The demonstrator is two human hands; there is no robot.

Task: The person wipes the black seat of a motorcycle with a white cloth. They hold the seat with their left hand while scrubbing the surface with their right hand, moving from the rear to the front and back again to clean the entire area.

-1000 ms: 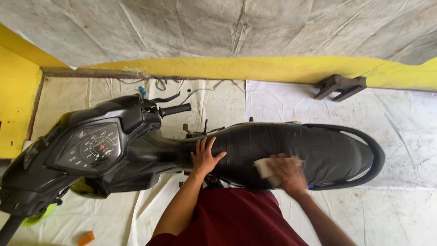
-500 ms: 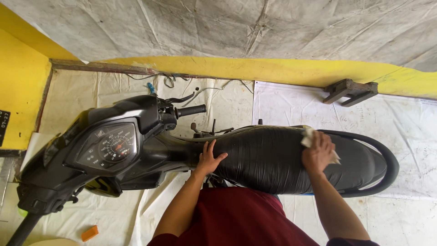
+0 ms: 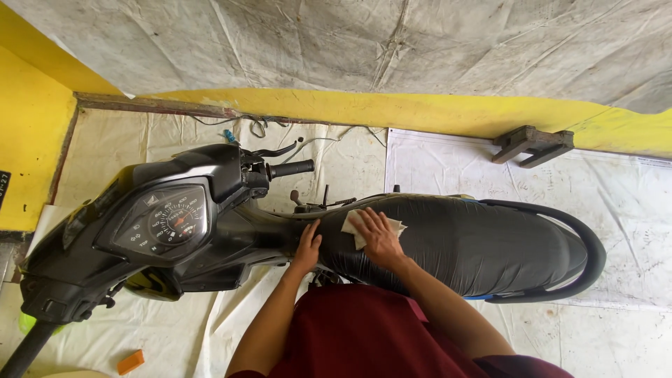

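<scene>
— What's the floor like from where you're watching?

— I see pale plastic sheeting [image 3: 616, 210] spread over the ground, creased and scuffed, with a big white printed sheet under the back half of the scooter [image 3: 210, 231]. A yellow wall [image 3: 392, 108] runs along the far side, and a grey, wrinkled tarp [image 3: 350, 49] hangs above it. A small dark wooden bracket [image 3: 532, 145] lies by the wall, loose wires [image 3: 308, 143] trail near the handlebar [image 3: 290, 169], and a little orange block [image 3: 130, 362] sits on the sheeting at the lower left.

— And the scooter itself?

— Black, matte plastic panels at the front, with a round speedometer [image 3: 175, 222] under a glossy cover. The seat [image 3: 462, 241] is long and rounded, black with fine ribbing and a slight sheen, ringed at the rear by a curved black grab rail [image 3: 588, 259].

— The hands?

— The left hand [image 3: 308, 248] lies flat at the very front of the seat, fingers slightly spread, gripping nothing. The right hand [image 3: 378, 238] presses a crumpled white cloth [image 3: 353, 225] against the seat just beside it, fingers fanned over the cloth rather than closed round it. Dark red clothing [image 3: 364, 336] fills the bottom edge.
</scene>
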